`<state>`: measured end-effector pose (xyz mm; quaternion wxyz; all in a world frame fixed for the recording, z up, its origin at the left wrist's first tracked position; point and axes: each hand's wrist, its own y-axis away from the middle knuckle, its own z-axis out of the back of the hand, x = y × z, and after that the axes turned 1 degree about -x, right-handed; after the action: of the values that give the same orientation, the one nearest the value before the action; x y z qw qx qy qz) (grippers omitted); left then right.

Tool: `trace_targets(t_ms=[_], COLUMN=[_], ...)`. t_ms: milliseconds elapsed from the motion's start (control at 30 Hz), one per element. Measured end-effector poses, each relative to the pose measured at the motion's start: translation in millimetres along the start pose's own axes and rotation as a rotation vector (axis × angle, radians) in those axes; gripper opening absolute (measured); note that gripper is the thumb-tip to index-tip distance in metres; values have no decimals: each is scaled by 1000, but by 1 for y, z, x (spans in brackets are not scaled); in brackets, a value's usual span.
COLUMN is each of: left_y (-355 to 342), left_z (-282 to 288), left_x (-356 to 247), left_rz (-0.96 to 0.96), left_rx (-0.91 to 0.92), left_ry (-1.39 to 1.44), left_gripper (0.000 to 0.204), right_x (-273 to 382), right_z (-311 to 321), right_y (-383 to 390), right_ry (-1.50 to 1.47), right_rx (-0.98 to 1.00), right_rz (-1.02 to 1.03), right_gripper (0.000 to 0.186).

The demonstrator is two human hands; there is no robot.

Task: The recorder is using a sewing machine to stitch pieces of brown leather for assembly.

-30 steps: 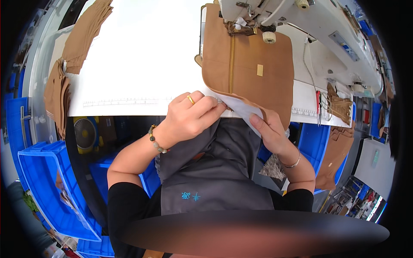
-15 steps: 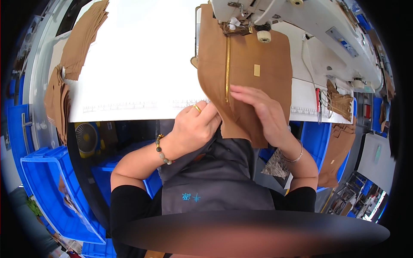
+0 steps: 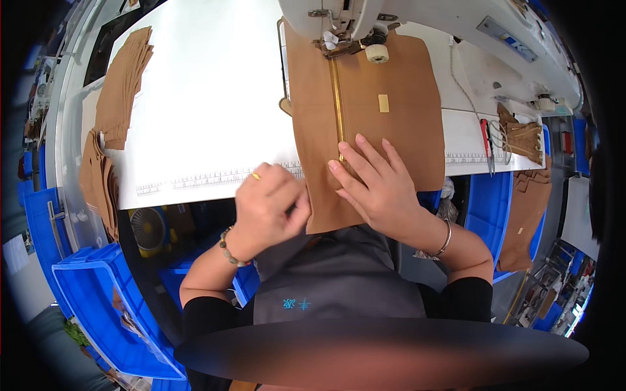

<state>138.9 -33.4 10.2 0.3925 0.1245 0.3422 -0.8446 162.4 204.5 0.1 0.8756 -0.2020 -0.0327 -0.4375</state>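
Note:
A brown leather-like panel (image 3: 368, 81) lies under the sewing machine head (image 3: 345, 29), its near edge hanging over the table's front. A gold zipper (image 3: 338, 98) runs down the panel from the presser foot, with a small pale tag (image 3: 383, 103) to its right. My right hand (image 3: 381, 182) rests flat on the panel, fingers spread, fingertips close to the zipper's lower end. At the panel's left edge, my left hand (image 3: 270, 205) is curled into a loose fist, slightly blurred. No material shows between its thumb and fingers.
Stacked brown pieces (image 3: 124, 91) lie on the white table (image 3: 215, 98) at left. Red-handled snips (image 3: 487, 143) and small brown zippered pieces (image 3: 521, 140) sit at right. Blue bins (image 3: 107, 313) stand beside me, with a yellow-and-grey fan (image 3: 147, 228) below the table.
The panel's lifted left side has come down flat. My left hand has moved left and down to its edge, and my right hand has flattened and spread on the panel. The view has shifted slightly.

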Motion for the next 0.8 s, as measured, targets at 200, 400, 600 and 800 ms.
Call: trace_targets(t_ms=[200, 400, 600, 800], left_y=[-39, -59, -62, -65], left_z=[-5, -20, -16, -17], left_x=[14, 24, 24, 22], left_rz=[2, -75, -86, 34], left_rx=[118, 314, 361, 334], left_ry=[-192, -221, -240, -84], left_gripper=[41, 71, 78, 87], right_x=[0, -7, -55, -62], right_z=[0, 10, 20, 12], right_y=[5, 0, -27, -43], right_ry=[-23, -75, -218, -67], right_rx=[21, 53, 4, 52], right_rz=[8, -10, 9, 13], right_gripper=[46, 42, 56, 80])
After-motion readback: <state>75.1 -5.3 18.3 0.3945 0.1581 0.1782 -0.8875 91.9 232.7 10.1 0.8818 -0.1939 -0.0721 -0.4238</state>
